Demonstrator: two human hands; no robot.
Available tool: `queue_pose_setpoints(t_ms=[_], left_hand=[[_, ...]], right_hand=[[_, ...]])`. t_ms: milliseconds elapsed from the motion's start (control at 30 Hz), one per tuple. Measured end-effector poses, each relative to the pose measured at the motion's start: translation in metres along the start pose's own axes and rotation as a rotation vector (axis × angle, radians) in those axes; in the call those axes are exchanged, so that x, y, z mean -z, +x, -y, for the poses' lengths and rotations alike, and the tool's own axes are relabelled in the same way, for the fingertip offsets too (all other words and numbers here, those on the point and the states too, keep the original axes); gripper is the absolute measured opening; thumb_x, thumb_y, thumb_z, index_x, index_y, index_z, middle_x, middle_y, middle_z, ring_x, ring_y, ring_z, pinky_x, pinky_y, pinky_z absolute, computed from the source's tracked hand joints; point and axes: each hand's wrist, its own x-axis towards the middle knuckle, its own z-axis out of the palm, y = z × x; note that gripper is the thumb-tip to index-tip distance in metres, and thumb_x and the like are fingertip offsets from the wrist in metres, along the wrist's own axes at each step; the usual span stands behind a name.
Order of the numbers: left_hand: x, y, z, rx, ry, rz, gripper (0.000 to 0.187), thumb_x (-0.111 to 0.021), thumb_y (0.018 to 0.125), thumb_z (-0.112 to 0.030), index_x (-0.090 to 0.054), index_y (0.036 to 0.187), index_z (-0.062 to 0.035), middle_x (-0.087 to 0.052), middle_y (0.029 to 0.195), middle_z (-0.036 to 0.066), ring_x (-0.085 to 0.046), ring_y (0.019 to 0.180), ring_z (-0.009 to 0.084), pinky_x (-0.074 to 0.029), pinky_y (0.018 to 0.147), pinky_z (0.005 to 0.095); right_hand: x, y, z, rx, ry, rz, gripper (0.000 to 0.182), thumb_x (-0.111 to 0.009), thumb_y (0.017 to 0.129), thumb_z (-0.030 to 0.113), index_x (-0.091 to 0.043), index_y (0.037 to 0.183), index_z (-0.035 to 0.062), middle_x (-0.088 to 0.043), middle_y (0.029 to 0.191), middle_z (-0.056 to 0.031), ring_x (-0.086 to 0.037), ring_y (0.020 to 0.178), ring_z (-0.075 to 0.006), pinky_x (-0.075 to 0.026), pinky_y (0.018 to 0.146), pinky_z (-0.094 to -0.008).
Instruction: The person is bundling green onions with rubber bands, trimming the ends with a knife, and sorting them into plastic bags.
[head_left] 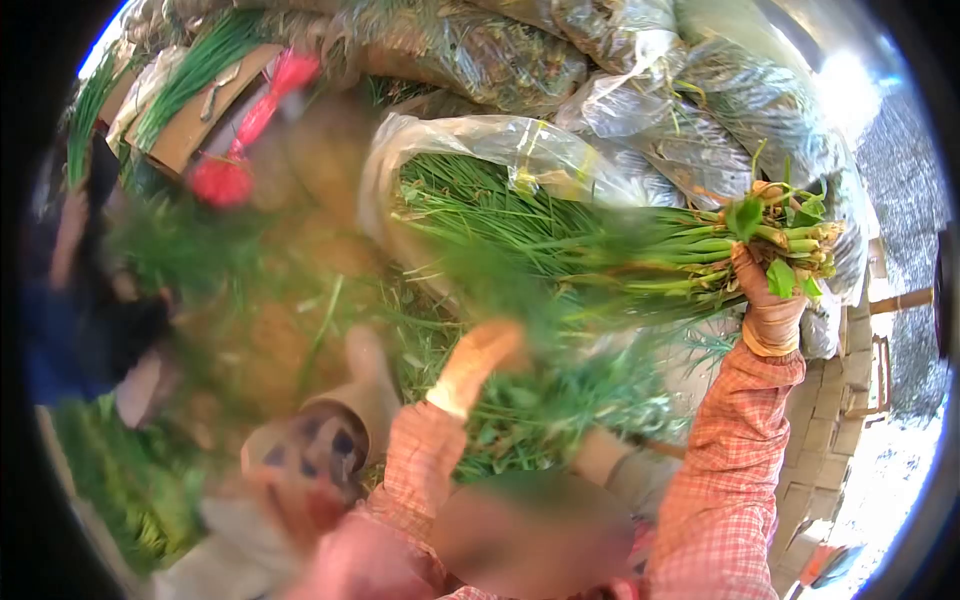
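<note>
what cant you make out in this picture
All in the head view:
Left hand: blurred; its fingers aren't distinct, so I can't tell whether it grips anything.
Bundle of greens: blur hides where its leaf tips end.
Right hand: some fingers are hidden by the bundle.
Stuffed bags: creased, shiny plastic obscures the exact contents.
Person at left: blurred and cut by the dark lens edge.

No lettering, label, brand, number or sign can be read here.
</note>
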Motion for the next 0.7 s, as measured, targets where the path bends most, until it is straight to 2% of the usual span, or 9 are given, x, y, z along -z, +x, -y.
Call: queue_pose_setpoints(t_ms=[33,100,167,233,267,367,467,567,700], left_hand=[[-0.012,-0.013,-0.001,0.022,-0.001,0.203,0.045,-0.051,0.088,-0.032,-0.046,0.118,0.0017,-0.059,0.104,0.016,-0.059,0.092,0.0232,-0.047,0.081,0.033],[-0.043,-0.037,0.022,0.246,-0.387,0.35,0.051,-0.044,0.09,-0.04,-0.045,0.121,0.0009,-0.059,0.106,0.015,-0.058,0.093,0.0249,-0.046,0.083,0.0361],[-0.068,-0.06,0.045,0.324,-0.755,0.528,0.058,-0.051,0.085,-0.044,-0.043,0.124,-0.0023,-0.056,0.111,0.018,-0.056,0.098,0.0284,-0.042,0.088,0.0425],[-0.083,-0.082,0.064,0.412,-1.048,0.688,0.062,-0.054,0.082,-0.046,-0.041,0.125,-0.0036,-0.054,0.113,0.02,-0.054,0.1,0.03,-0.041,0.089,0.0451],[-0.081,-0.096,0.069,0.455,-1.101,0.725,0.063,-0.055,0.081,-0.046,-0.041,0.125,-0.0033,-0.054,0.114,0.02,-0.054,0.1,0.0297,-0.041,0.089,0.0445],[-0.058,-0.14,0.081,0.508,-0.802,0.554,0.064,-0.055,0.08,-0.045,-0.041,0.125,-0.0024,-0.053,0.115,0.02,-0.055,0.1,0.029,-0.042,0.088,0.0425],[-0.035,-0.177,0.093,0.598,-0.461,0.398,0.065,-0.056,0.079,-0.045,-0.041,0.125,-0.0015,-0.052,0.116,0.02,-0.055,0.099,0.0283,-0.043,0.086,0.0406],[-0.025,-0.193,0.1,0.651,-0.254,0.345,0.066,-0.057,0.078,-0.044,-0.041,0.125,-0.0006,-0.052,0.117,0.02,-0.055,0.098,0.0276,-0.044,0.085,0.0386],[-0.028,-0.186,0.109,0.693,-0.138,0.351,0.068,-0.058,0.076,-0.043,-0.041,0.125,0.0006,-0.051,0.118,0.02,-0.056,0.098,0.0266,-0.046,0.084,0.0361]], right_hand=[[0.01,-0.002,0.007,0.077,-0.113,0.044,0.031,-0.06,0.076,0.001,-0.056,0.106,0.003,-0.061,0.102,-0.006,-0.057,0.095,-0.0172,-0.046,0.079,-0.0283],[0.022,-0.018,0.027,0.011,0.055,0.153,0.024,-0.058,0.078,0.007,-0.058,0.102,0.0035,-0.061,0.098,-0.0079,-0.058,0.092,-0.0197,-0.048,0.076,-0.0301],[0.002,-0.056,0.071,-0.261,0.626,0.269,0.02,-0.058,0.078,0.014,-0.06,0.095,0.0036,-0.061,0.087,-0.0102,-0.06,0.086,-0.023,-0.05,0.069,-0.0326],[-0.023,-0.089,0.103,0.198,0.271,0.476,0.02,-0.06,0.073,0.015,-0.061,0.087,0.0008,-0.061,0.078,-0.0117,-0.061,0.07,-0.0268,-0.05,0.06,-0.0353],[-0.037,-0.123,0.125,0.29,0.221,0.728,0.037,-0.058,0.073,0.014,-0.055,0.109,0.0062,-0.058,0.084,-0.0084,-0.058,0.069,-0.0208,-0.05,0.064,-0.0327],[-0.068,-0.216,0.176,0.429,0.129,0.695,0.036,-0.055,0.067,0.012,-0.057,0.102,0.0105,-0.057,0.08,-0.0042,-0.056,0.065,-0.0179,-0.047,0.054,-0.0267],[-0.08,-0.266,0.198,0.5,0.12,0.582,0.035,-0.056,0.064,0.012,-0.056,0.099,0.0106,-0.056,0.079,-0.0037,-0.055,0.065,-0.0172,-0.047,0.055,-0.0265],[-0.075,-0.271,0.209,0.503,0.037,0.596,0.033,-0.056,0.062,0.014,-0.055,0.095,0.011,-0.054,0.076,-0.0023,-0.055,0.067,-0.016,-0.047,0.059,-0.0264],[-0.077,-0.29,0.197,0.278,0.482,0.677,0.038,-0.06,0.066,0.013,-0.056,0.104,0.0086,-0.057,0.087,-0.0083,-0.057,0.079,-0.0222,-0.048,0.074,-0.0333]])
